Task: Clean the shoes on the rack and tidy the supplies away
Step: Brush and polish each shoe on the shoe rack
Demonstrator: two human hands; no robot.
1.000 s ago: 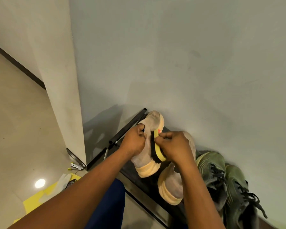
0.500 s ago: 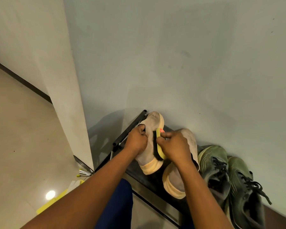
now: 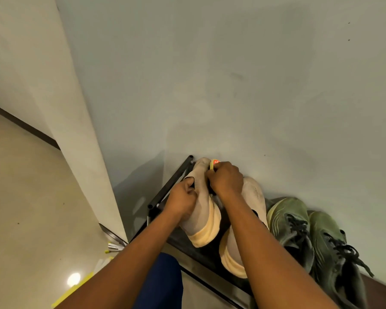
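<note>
The beige shoe [image 3: 202, 210] stands on the rack [image 3: 165, 192], long axis running from heel at 6 o'clock to toe at 12, against the wall. The right hand [image 3: 226, 180] sits at its toe end, fingers clamped on a yellow brush [image 3: 213, 164] pressed to the shoe's 3 o'clock flank. The left hand [image 3: 183, 200] is closed on the collar at 9 o'clock (steadying it). Strokes probably run back toward 6. Its twin [image 3: 254, 197] and green shoes [image 3: 310, 233] wait at 3 o'clock.

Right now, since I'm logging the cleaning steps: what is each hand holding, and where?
The left hand grips the beige shoe at its opening. The right hand holds the yellow brush by its back, pressed against that shoe's side.
</note>
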